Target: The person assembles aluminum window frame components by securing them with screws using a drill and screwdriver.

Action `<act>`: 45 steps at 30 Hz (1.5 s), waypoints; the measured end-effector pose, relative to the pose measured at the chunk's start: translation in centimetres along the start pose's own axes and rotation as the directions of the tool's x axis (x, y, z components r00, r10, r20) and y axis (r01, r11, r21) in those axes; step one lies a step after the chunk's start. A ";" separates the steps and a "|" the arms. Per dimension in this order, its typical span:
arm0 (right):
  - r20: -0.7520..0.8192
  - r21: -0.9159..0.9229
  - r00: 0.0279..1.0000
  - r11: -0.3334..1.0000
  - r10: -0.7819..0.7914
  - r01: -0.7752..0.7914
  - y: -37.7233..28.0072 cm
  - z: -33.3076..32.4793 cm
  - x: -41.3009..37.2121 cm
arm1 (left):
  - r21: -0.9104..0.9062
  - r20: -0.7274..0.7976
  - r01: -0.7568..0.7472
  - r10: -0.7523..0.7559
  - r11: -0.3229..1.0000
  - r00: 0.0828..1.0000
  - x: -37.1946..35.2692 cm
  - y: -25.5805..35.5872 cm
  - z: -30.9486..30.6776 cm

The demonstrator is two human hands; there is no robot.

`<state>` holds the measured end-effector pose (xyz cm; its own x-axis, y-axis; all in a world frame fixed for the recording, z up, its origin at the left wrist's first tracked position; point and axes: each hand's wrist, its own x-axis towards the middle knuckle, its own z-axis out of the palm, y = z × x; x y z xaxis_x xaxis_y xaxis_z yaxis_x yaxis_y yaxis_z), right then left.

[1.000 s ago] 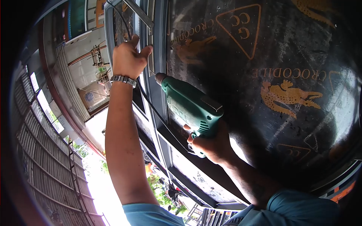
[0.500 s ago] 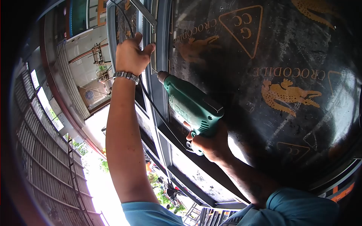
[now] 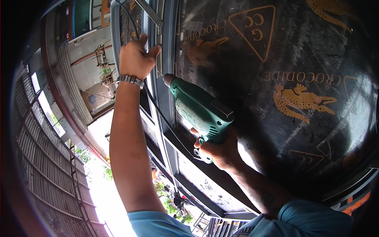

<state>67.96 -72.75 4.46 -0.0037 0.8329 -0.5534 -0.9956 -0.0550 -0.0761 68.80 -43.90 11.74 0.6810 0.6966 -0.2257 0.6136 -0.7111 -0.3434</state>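
- Overhead at the right, the right hand (image 3: 219,152) is clenched around the grip of a green electric drill (image 3: 199,108), with a finger at the trigger.
- Its chuck points up and left, and the thin bit (image 3: 160,73) meets the grey metal frame (image 3: 170,47) just below the left thumb.
- Against half a second ago, the drill sits slightly higher and further left, and the bit now shows more plainly at the frame.
- A black cord (image 3: 157,108) hangs along the frame beside the drill body.
- The left hand (image 3: 136,59), a metal watch (image 3: 129,80) at its wrist, grasps the frame edge with the thumb pressed on it, much where it was before.
- Black plywood (image 3: 308,51) printed with gold crocodiles and "CROCODILE" fills the space right of the frame.
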 end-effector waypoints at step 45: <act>0.018 -0.109 1.000 0.994 -0.009 0.011 0.0 0.1 0.4 | -0.019 -0.063 -0.040 0.039 0.999 0.997 0.2 -0.7 0.4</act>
<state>67.99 -72.32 4.29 0.0033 0.8431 -0.5377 -0.9795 -0.1056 -0.1716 68.36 -43.21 11.57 0.7280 0.6613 -0.1809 0.5934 -0.7399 -0.3169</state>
